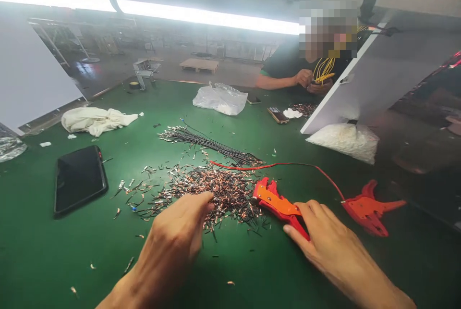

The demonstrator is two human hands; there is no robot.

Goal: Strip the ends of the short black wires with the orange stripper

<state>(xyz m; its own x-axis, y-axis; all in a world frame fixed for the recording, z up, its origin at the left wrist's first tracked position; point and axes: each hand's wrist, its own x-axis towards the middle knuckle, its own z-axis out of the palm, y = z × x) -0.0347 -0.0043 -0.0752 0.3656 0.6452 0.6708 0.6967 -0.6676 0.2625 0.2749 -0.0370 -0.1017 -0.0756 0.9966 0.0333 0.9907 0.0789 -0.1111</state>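
My left hand point(178, 232) reaches into a pile of short stripped wire pieces with copper ends point(219, 191) on the green table point(43, 246); its fingers are pressed together at the pile's near edge, and what they pinch is hidden. My right hand point(324, 239) grips the handles of a red and orange wire stripper point(275, 201) lying on the table, jaws toward the pile. Behind the pile lies a bundle of long black wires point(205, 141). A red wire point(288, 165) runs from the bundle to a second red stripper point(370, 208).
A dark tablet point(79, 179) lies at left, a white cloth point(95, 119) behind it. Plastic bags point(220, 98) point(344, 141) sit further back. A white panel point(378, 73) leans at right. Another person's hands point(311, 80) hold yellow wires across the table, beside a phone point(277, 115).
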